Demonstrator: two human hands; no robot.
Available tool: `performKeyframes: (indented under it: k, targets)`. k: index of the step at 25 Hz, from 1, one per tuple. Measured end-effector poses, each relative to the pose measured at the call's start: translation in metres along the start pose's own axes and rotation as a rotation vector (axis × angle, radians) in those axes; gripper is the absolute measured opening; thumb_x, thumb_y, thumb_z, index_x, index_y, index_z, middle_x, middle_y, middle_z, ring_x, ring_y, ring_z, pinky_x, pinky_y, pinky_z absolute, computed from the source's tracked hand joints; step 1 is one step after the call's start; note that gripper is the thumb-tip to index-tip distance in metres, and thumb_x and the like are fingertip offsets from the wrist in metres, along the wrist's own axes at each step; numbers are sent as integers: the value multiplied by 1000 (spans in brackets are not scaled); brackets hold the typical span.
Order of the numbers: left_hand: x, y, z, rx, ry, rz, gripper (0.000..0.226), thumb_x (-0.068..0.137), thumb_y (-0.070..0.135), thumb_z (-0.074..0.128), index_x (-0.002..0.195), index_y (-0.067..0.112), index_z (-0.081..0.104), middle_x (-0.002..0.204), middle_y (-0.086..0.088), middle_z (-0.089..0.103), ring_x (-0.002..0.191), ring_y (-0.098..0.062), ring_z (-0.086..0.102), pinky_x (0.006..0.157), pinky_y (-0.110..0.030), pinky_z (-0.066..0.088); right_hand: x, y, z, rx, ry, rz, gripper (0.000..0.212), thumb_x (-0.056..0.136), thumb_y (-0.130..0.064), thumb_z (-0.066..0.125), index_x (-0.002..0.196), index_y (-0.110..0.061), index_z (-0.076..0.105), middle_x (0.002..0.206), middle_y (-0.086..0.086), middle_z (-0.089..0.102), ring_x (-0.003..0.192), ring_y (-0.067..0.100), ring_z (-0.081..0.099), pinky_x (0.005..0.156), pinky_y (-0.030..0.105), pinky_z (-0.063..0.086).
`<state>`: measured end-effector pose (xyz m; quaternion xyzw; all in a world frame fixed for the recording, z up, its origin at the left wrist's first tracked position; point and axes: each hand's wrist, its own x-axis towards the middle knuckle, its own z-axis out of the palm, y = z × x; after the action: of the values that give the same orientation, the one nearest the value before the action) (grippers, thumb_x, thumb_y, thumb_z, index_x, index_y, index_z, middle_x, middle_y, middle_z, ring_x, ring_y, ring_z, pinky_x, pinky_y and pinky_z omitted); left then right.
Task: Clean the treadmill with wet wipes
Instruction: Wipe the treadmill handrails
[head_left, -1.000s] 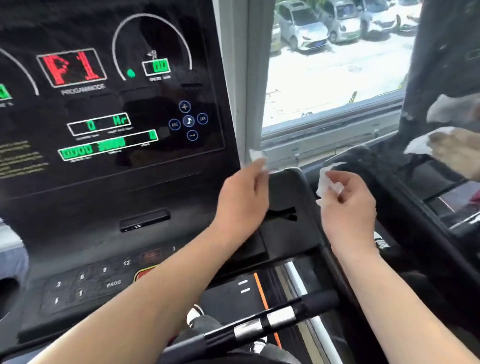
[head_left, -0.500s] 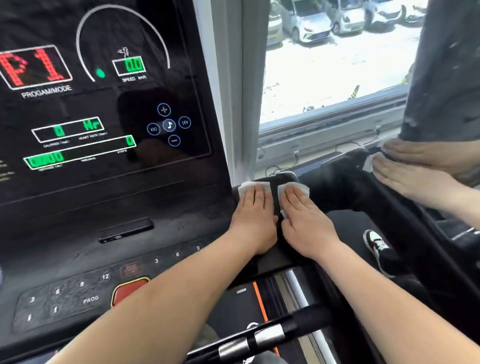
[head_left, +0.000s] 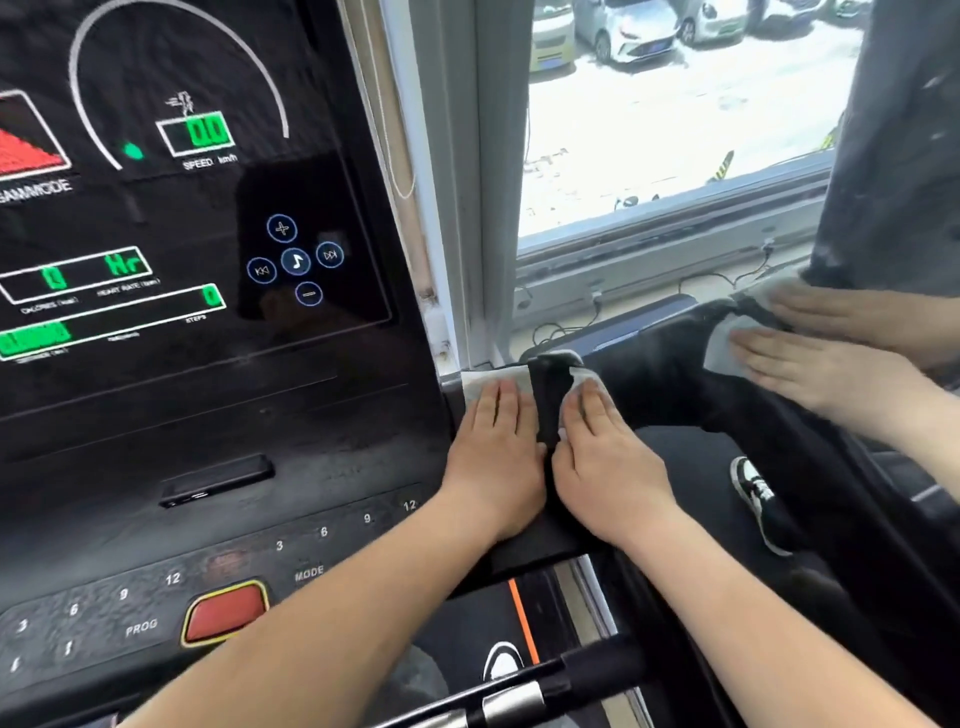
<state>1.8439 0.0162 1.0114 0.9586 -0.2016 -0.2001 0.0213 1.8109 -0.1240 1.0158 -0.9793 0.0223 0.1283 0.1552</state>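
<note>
Pressing flat, each wipe could bunch or slip free, since nothing pinches it; drift toward the lit console (head_left: 156, 426) might trigger a key. Left grip (head_left: 493, 447): fingers straight, palm down on left wipe (head_left: 485, 375). Right grip (head_left: 608, 460): same, on right wipe (head_left: 586, 375). Both wipes lie on the treadmill's black side arm (head_left: 546, 400), beside the console.

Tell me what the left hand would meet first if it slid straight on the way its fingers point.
Likely the white window frame, just past the wet wipe under the left hand; depth there is unclear.
</note>
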Motion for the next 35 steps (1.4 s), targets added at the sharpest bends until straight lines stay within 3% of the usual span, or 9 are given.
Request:
performKeyframes:
  k: [9,12,15,17,21,27,31,33,35]
  targets:
    - [87,-16,-42,-223,-142,17,58,108,42,21,159,16,23,166,-4,26,153,-22,24,125,-39,18,63,6,-13,189,-119,123,76,99,-32,38,164,-18,2,172,6,3,157,23,14,122,40,22]
    - [94,-16,-56,-121,-224,11,51,109,40,17,149,17,40,159,-6,37,146,-27,36,119,-45,29,83,14,-22,322,-168,164,74,97,-33,37,164,-23,8,169,-2,21,152,23,27,120,41,27]
    - [84,-9,-54,-9,-188,-74,56,107,46,18,148,13,38,153,-13,43,140,-33,42,112,-46,35,61,23,-26,374,-198,205,69,99,-36,37,163,-20,16,166,-3,30,150,24,32,116,38,28]
    - [62,-6,-35,37,-99,-189,70,104,53,19,154,4,23,157,-22,33,144,-39,33,116,-48,27,25,28,-20,369,-213,237,65,99,-37,37,158,-16,23,164,0,35,146,27,37,111,39,32]
    - [8,15,15,29,-9,-43,81,103,55,13,156,5,-20,162,-22,-29,150,-39,-29,123,-52,-12,-30,32,-4,360,-207,271,74,100,-35,39,164,-16,6,165,-3,30,152,21,27,116,40,27]
    - [-23,38,41,112,11,241,78,100,53,5,156,5,-21,161,-18,-31,149,-32,-33,125,-48,-11,-61,38,8,344,-163,210,82,99,-30,46,164,-17,-2,169,-2,18,154,15,18,119,35,24]
    - [-85,34,60,210,1,257,82,102,54,13,154,3,-23,159,-22,-35,148,-36,-33,123,-49,-15,-94,33,34,28,-45,66,83,94,-36,37,162,-5,2,170,19,-5,158,27,-4,128,41,11]
    - [-88,25,61,249,17,181,87,102,55,22,156,-1,-17,163,-26,-23,152,-41,-21,125,-51,-10,-99,27,50,-130,19,-18,83,91,-41,30,160,0,11,169,22,1,158,31,-2,127,47,14]
    - [-77,15,49,263,62,129,95,97,60,33,157,-6,3,162,-30,13,151,-43,12,126,-50,9,-94,21,60,-173,63,-90,81,89,-40,29,158,1,23,168,20,13,158,30,6,127,49,18]
